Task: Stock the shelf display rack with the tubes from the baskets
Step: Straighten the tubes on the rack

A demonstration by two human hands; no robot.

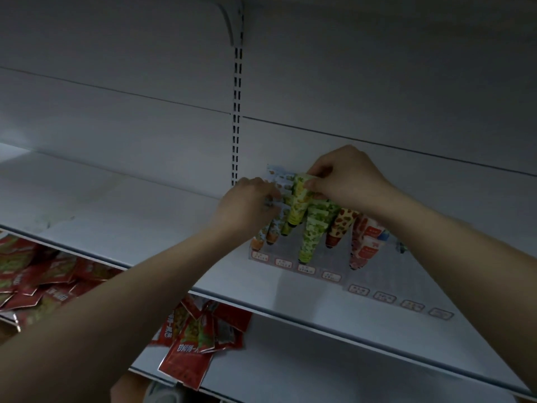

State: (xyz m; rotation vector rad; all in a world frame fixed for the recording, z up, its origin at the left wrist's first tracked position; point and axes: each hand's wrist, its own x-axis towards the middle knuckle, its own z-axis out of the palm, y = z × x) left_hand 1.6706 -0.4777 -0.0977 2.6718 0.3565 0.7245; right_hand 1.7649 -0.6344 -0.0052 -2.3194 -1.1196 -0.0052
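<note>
A clear display rack [293, 261] with price labels along its front stands on the white shelf [145, 216]. Several tubes hang in it cap down: pale blue ones at the left, green ones [312, 237] in the middle, a brown spotted one [340, 225] and red-and-white ones [367, 245] to the right. My right hand [348, 178] pinches the flat top end of a yellow-green tube [299, 196] at the rack's upper edge. My left hand [250, 205] holds the top of the pale blue tubes [279, 181] just left of it. No basket is in view.
A slotted upright [236, 112] runs up the shelf's back panel behind the rack. On the lower shelf, red snack packets [191, 335] lie in heaps at the left and middle. A second clear rack section [401, 301] with labels extends to the right.
</note>
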